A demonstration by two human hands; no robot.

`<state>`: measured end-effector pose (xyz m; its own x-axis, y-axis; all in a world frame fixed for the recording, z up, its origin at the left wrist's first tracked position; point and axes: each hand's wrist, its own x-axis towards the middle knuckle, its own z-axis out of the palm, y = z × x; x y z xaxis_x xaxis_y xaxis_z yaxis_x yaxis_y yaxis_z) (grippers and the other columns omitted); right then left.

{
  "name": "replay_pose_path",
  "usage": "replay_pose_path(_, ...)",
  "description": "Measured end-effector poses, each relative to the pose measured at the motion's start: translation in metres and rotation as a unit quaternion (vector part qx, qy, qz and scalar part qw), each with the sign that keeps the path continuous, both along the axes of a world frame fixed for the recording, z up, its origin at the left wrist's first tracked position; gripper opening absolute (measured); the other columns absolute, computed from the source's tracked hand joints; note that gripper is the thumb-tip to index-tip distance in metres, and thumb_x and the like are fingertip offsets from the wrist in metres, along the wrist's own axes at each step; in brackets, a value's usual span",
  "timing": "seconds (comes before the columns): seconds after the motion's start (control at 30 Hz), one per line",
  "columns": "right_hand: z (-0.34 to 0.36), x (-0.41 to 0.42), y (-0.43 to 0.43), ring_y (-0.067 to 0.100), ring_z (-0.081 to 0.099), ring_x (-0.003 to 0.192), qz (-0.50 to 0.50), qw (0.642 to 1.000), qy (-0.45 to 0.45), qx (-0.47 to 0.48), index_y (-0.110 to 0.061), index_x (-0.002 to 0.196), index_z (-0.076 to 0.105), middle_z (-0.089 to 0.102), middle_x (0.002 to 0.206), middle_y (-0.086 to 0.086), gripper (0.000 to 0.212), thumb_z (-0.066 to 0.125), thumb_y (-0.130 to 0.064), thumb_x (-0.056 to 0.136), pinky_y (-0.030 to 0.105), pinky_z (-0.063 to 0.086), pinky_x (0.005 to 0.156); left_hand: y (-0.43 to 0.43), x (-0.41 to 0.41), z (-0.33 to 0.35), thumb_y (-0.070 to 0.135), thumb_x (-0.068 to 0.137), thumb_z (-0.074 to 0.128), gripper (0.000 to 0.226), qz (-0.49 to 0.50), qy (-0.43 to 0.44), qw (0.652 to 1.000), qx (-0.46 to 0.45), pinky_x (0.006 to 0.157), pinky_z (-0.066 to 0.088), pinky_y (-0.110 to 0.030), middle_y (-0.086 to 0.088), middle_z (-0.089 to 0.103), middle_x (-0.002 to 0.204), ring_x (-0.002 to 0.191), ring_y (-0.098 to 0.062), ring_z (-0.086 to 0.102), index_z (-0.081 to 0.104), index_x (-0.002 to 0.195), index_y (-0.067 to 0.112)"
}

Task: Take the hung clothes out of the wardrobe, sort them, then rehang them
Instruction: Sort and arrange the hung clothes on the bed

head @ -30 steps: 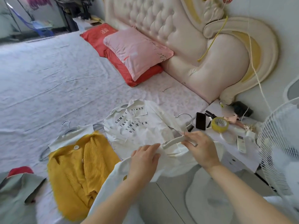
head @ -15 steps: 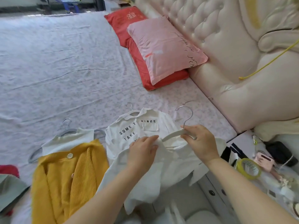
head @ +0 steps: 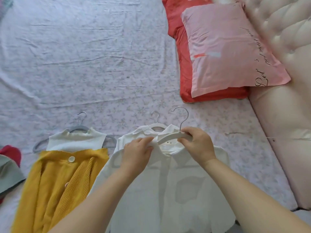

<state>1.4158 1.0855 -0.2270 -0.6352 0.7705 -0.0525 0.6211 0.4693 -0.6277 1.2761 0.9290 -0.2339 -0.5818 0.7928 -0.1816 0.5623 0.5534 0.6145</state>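
Between the hands: a white hanger is being held just over the neck opening of a white shirt, with its metal hook pointing away from the person.
Grip on the right: the right hand is being closed round one shoulder arm of the white hanger, with the fingers curled over it.
Grip on the left: the left hand is being closed on the collar of the white shirt, and the cloth is being pinched between thumb and curled fingers, right beside the hanger's other end.
Under both forearms: the white shirt is being spread front-up on the bedsheet, its hem lying toward the person; a chest pocket is showing below the right wrist.
Just beyond the fingertips: a lower shirt is being covered by the white shirt, so only its collar and its own pale hanger are showing.
Left of the left hand: a yellow cardigan is lying just beside the white shirt, and the lower part of a white knit top on a grey hanger is being overlapped by it.
Farther left: a grey-green garment and a red item are being cut off by the frame edge.
Beyond the right hand, well apart: a pink pillow is lying on a red pillow, beside a padded cream headboard.
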Motion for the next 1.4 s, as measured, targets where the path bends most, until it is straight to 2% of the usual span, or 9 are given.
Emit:
replay_pose_path(0.1, -0.031, -0.025, 0.023, 0.007, 0.051, 0.080, 0.021, 1.000, -0.015, -0.011, -0.021, 0.089, 0.069, 0.058, 0.081, -0.013, 0.014, 0.072, -0.020, 0.075, 0.018, 0.034, 0.068, 0.019, -0.018, -0.027, 0.017, 0.088, 0.057, 0.033, 0.022, 0.013, 1.000, -0.003, 0.092, 0.038, -0.035, -0.005, 0.064, 0.116, 0.112, -0.027, 0.053, 0.059, 0.122, 0.017)
replay_pose_path(0.2, -0.063, -0.047, 0.039, 0.012, 0.053, 0.083, 0.037, 0.999, -0.030, -0.024, -0.020, 0.089, 0.069, 0.063, 0.084, -0.007, 0.013, 0.071, -0.022, 0.076, 0.025, 0.038, 0.070, 0.030, -0.033, -0.051, 0.011, 0.086, 0.058, 0.035, 0.035, 0.024, 0.999, -0.007, 0.091, 0.037, -0.032, -0.007, 0.064, 0.117, 0.111, -0.027, 0.055, 0.060, 0.120, 0.014)
replay_pose_path(0.3, -0.096, -0.067, 0.052, 0.016, 0.054, 0.090, 0.041, 0.997, -0.055, -0.025, -0.018, 0.095, 0.067, 0.064, 0.091, -0.004, 0.016, 0.067, -0.022, 0.079, 0.024, 0.033, 0.068, 0.027, -0.043, -0.076, 0.003, 0.079, 0.063, 0.040, 0.045, 0.043, 0.998, 0.002, 0.091, 0.041, -0.032, -0.007, 0.063, 0.119, 0.110, -0.027, 0.056, 0.061, 0.119, 0.010)
replay_pose_path(0.43, -0.130, -0.083, 0.051, 0.023, 0.051, 0.109, 0.054, 0.991, -0.104, -0.066, -0.011, 0.116, 0.060, 0.060, 0.112, 0.006, 0.033, 0.064, -0.018, 0.084, 0.026, 0.034, 0.081, 0.007, -0.045, -0.107, 0.010, 0.086, 0.057, 0.044, 0.053, 0.026, 0.997, -0.052, 0.098, 0.035, -0.032, -0.002, 0.053, 0.132, 0.121, -0.023, 0.047, 0.052, 0.129, 0.014)
replay_pose_path(0.6, -0.143, -0.064, 0.018, 0.024, 0.052, 0.111, 0.085, 0.984, -0.118, -0.104, -0.008, 0.115, 0.060, 0.061, 0.113, 0.008, 0.032, 0.064, -0.016, 0.084, 0.027, 0.036, 0.092, -0.011, -0.032, -0.120, 0.015, 0.086, 0.058, 0.043, 0.041, 0.022, 0.995, -0.088, 0.099, 0.035, -0.033, -0.005, 0.054, 0.129, 0.121, -0.023, 0.047, 0.052, 0.129, 0.012)
replay_pose_path(0.77, -0.126, -0.046, -0.016, 0.021, 0.048, 0.114, 0.096, 0.977, -0.145, -0.124, -0.009, 0.118, 0.058, 0.058, 0.117, 0.008, 0.034, 0.062, -0.019, 0.086, 0.023, 0.032, 0.094, -0.019, -0.025, -0.105, 0.020, 0.088, 0.057, 0.045, 0.041, 0.031, 0.994, -0.099, 0.098, 0.036, -0.034, -0.005, 0.054, 0.128, 0.120, -0.023, 0.047, 0.049, 0.131, 0.013)
replay_pose_path(0.97, -0.074, -0.044, -0.065, 0.018, 0.044, 0.119, 0.167, 0.967, -0.157, -0.115, -0.013, 0.123, 0.053, 0.053, 0.124, 0.004, 0.037, 0.060, -0.022, 0.088, 0.021, 0.030, 0.098, -0.060, -0.020, -0.057, 0.028, 0.092, 0.050, 0.047, 0.062, 0.056, 0.989, -0.123, 0.097, 0.031, -0.029, 0.002, 0.049, 0.133, 0.124, -0.017, 0.042, 0.042, 0.137, 0.018)
replay_pose_path(1.13, -0.027, -0.064, -0.118, 0.016, 0.038, 0.125, 0.253, 0.953, -0.147, -0.083, -0.016, 0.128, 0.048, 0.048, 0.130, 0.001, 0.040, 0.057, -0.025, 0.090, 0.022, 0.030, 0.100, -0.127, -0.018, -0.011, 0.032, 0.094, 0.044, 0.047, 0.125, 0.061, 0.980, -0.145, 0.102, 0.023, -0.028, 0.006, 0.041, 0.139, 0.129, -0.012, 0.034, 0.035, 0.140, 0.024)
replay_pose_path(1.4, 0.018, -0.106, -0.233, 0.019, 0.037, 0.126, 0.398, 0.899, -0.182, -0.010, -0.020, 0.134, 0.042, 0.043, 0.135, 0.000, 0.045, 0.053, -0.032, 0.092, 0.028, 0.034, 0.102, -0.281, -0.018, 0.037, 0.035, 0.094, 0.045, 0.047, 0.249, 0.058, 0.950, -0.181, 0.104, 0.023, -0.032, 0.005, 0.041, 0.139, 0.128, -0.015, 0.036, 0.035, 0.139, 0.026)
